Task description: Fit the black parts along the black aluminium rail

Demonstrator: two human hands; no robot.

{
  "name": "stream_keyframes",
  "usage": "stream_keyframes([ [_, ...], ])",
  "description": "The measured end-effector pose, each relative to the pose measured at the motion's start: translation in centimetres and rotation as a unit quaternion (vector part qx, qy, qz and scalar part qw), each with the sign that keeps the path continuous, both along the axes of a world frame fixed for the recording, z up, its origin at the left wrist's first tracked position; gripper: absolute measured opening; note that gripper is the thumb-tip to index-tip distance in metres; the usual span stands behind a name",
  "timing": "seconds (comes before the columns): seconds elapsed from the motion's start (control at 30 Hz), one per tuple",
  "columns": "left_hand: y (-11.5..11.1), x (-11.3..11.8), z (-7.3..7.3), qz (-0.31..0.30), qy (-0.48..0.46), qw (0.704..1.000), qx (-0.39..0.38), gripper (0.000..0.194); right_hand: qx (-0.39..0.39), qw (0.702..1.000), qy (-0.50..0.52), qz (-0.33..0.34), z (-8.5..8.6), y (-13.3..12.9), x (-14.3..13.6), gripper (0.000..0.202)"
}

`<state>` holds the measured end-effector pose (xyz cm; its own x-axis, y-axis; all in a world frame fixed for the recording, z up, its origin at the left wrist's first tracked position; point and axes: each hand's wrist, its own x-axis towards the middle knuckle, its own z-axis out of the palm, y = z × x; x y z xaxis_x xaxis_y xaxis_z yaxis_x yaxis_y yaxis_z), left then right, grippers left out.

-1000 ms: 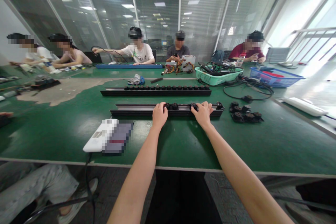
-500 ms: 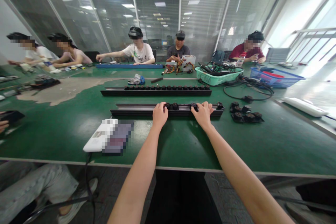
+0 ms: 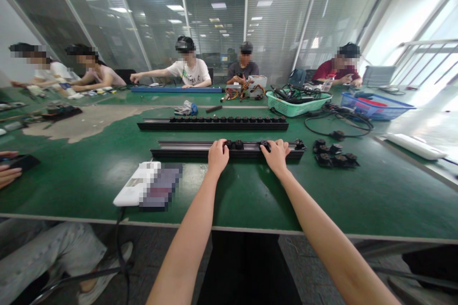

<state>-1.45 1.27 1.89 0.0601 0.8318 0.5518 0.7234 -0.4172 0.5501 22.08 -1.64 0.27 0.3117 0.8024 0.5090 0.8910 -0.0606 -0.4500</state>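
A long black rail (image 3: 186,153) lies across the green table in front of me. My left hand (image 3: 218,152) is closed at the rail's middle, its fingers at a small black module, with another black module (image 3: 238,144) just to its right. Further right, my right hand (image 3: 276,151) pinches a black module (image 3: 265,145) seated in the rail. At the rail's right end sits one more dark piece (image 3: 299,143). Behind lies a second black rail (image 3: 214,126) holding a row of several black modules. Loose black modules (image 3: 339,158) lie right of the near rail.
A white device (image 3: 138,185) and a dark phone-like slab (image 3: 162,188) lie at front left. A green basket (image 3: 298,106), a blue basket (image 3: 379,107) and cables stand at back right. People sit across the table; another person's hand (image 3: 9,171) shows at left.
Both of my hands keep practically the same place on the rail. At the far left, the other person's hand and the dark object with it have moved slightly to the right.
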Motion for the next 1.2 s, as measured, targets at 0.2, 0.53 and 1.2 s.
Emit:
stream_keyframes([
  [0.2, 0.12, -0.04, -0.09, 0.002, 0.006, 1.000, -0.002, 0.028, -0.029, 1.000, -0.003, -0.003, 0.17, -0.03, 0.08, 0.038],
  [0.53, 0.16, -0.03, -0.11, 0.001, 0.006, 1.000, -0.002, 0.028, -0.038, 0.999, 0.009, -0.013, 0.53, -0.12, 0.39, 0.039],
  [1.2, 0.28, -0.06, -0.31, -0.005, -0.004, 1.000, 0.005, 0.028, -0.026, 0.999, 0.017, -0.032, 0.51, -0.13, 0.91, 0.041],
])
